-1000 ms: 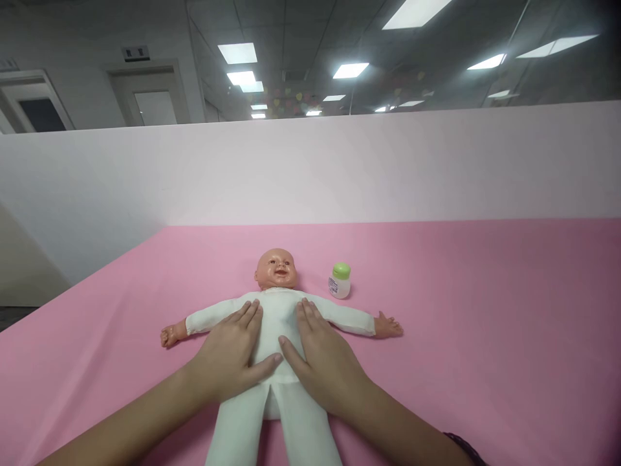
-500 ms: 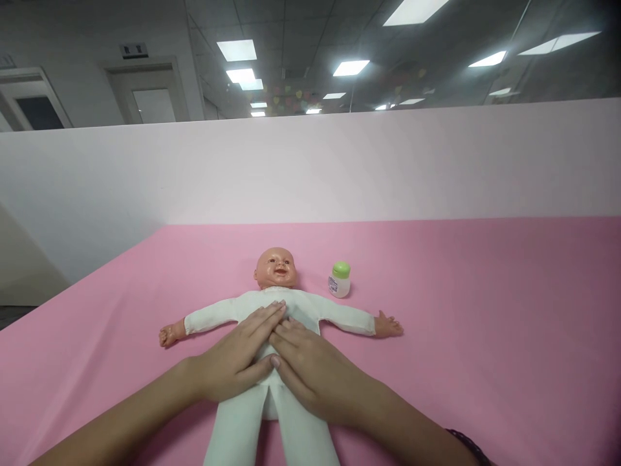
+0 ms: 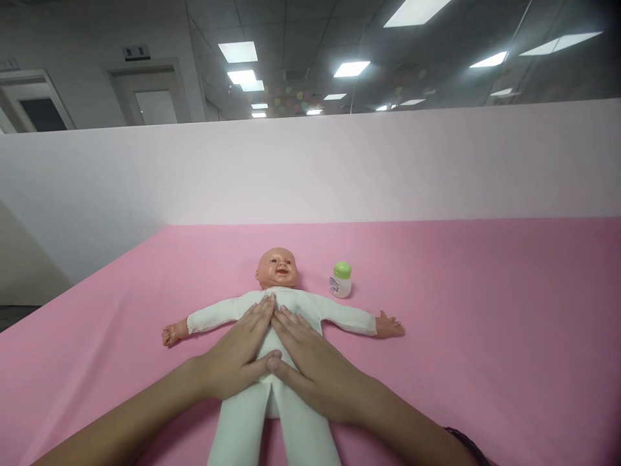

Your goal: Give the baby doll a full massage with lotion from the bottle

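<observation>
A baby doll (image 3: 291, 296) with a white cloth body lies on its back, its plastic arms stretched to both sides. My left hand (image 3: 240, 353) rests flat on its torso, fingers extended toward the doll's neck. Flat on the other side of the torso lies my right hand (image 3: 315, 362), its fingers stretched out and slightly apart. The thumbs touch or nearly touch over the doll's belly, and the fingertips come close together on its chest. Neither hand grasps anything. Much of the doll's torso is hidden under my hands.
A small clear jar (image 3: 341, 285) with a green lid stands beside the doll's head, to the right. Pink cloth (image 3: 460, 323) covers the table. A low white partition (image 3: 339, 168) rises along the back edge, with doors and ceiling lights beyond.
Both hands have slid slightly up the doll's chest. The right fingers have straightened and moved up beside the left ones. The doll and jar stay in place.
</observation>
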A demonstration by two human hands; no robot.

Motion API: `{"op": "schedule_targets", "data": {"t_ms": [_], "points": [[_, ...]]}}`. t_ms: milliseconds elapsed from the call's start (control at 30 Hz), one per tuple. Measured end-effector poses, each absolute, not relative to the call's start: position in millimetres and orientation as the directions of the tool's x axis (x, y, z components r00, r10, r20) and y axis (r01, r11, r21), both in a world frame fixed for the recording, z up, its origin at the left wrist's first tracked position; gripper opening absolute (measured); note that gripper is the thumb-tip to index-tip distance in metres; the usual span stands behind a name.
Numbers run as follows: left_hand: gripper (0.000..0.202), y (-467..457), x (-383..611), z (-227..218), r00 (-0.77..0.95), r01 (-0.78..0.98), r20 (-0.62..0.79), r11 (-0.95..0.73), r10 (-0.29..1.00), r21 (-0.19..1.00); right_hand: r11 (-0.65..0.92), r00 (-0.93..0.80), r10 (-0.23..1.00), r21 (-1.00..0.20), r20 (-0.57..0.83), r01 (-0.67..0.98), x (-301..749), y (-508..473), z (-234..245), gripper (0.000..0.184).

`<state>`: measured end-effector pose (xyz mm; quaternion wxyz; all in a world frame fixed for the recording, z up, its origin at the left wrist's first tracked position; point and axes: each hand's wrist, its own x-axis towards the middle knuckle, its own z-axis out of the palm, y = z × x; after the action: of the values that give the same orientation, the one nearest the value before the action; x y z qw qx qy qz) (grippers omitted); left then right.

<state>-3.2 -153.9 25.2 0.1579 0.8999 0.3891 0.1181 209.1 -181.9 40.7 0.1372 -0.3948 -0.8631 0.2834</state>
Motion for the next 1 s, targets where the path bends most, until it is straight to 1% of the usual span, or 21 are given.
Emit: {"op": "schedule_targets", "data": {"t_ms": [100, 267, 400, 500, 567, 600, 667, 700, 733, 800, 833, 900, 967, 1000], "points": [[0.083, -153.2, -3.1, 24.1, 0.65, 0.695, 0.1, -0.643, 0.753, 0.322, 0.485, -0.607, 0.794, -0.574, -0.027, 0.659, 209.4, -179.6, 39.2, 0.078], [0.086, -155.5, -2.4, 24.8, 0.563, 0.795, 0.046, -0.556, 0.825, 0.243, 0.442, -0.554, 0.831, -0.548, -0.048, 0.71, 208.9, -178.5, 36.1, 0.079], [0.087, -159.4, -1.4, 26.4, 0.513, 0.838, 0.045, -0.511, 0.857, 0.193, 0.402, -0.506, 0.861, -0.536, -0.055, 0.742, 208.1, -179.0, 32.3, 0.083], [0.084, -160.8, -0.7, 27.0, 0.499, 0.852, 0.094, -0.507, 0.862, 0.126, 0.38, -0.465, 0.884, -0.515, -0.042, 0.768, 207.3, -180.0, 29.3, 0.086], [0.077, -160.0, -1.3, 26.7, 0.505, 0.849, 0.185, -0.524, 0.843, 0.072, 0.382, -0.44, 0.898, -0.486, -0.005, 0.786, 206.6, -180.6, 26.8, 0.087], [0.069, -158.9, -2.1, 26.3, 0.515, 0.84, 0.248, -0.541, 0.821, 0.048, 0.39, -0.427, 0.904, -0.466, 0.028, 0.794, 206.1, -180.8, 25.3, 0.087], [0.045, -155.7, -4.3, 25.1, 0.551, 0.801, 0.39, -0.599, 0.738, 0.001, 0.419, -0.403, 0.906, -0.411, 0.13, 0.81, 205.2, -180.4, 22.3, 0.081], [0.033, -153.9, -5.5, 24.3, 0.573, 0.772, 0.463, -0.635, 0.676, -0.029, 0.442, -0.394, 0.897, -0.382, 0.199, 0.812, 204.8, -179.8, 21.0, 0.074], [0.025, -152.1, -6.7, 23.5, 0.592, 0.74, 0.535, -0.67, 0.603, -0.064, 0.47, -0.39, 0.879, -0.359, 0.275, 0.807, 204.5, -179.1, 19.8, 0.065], [0.025, -149.7, -8.1, 22.4, 0.611, 0.674, 0.649, -0.728, 0.453, -0.127, 0.533, -0.385, 0.825, -0.343, 0.414, 0.773, 204.3, -177.7, 18.1, 0.046], [0.026, -149.2, -8.2, 22.1, 0.61, 0.644, 0.686, -0.752, 0.397, -0.138, 0.569, -0.388, 0.795, -0.353, 0.467, 0.743, 204.2, -177.3, 17.7, 0.039], [0.021, -149.3, -7.5, 22.0, 0.609, 0.571, 0.719, -0.815, 0.335, -0.103, 0.641, -0.404, 0.741, -0.384, 0.537, 0.665, 203.9, -177.7, 17.6, 0.03], [0.01, -149.7, -6.9, 21.8, 0.618, 0.476, 0.723, -0.879, 0.308, -0.031, 0.702, -0.426, 0.691, -0.398, 0.584, 0.591, 203.1, -179.7, 18.8, 0.027], [0.007, -149.7, -7.0, 21.5, 0.624, 0.425, 0.726, -0.905, 0.289, -0.004, 0.728, -0.438, 0.665, -0.396, 0.605, 0.559, 202.6, -181.1, 19.9, 0.026]]}}
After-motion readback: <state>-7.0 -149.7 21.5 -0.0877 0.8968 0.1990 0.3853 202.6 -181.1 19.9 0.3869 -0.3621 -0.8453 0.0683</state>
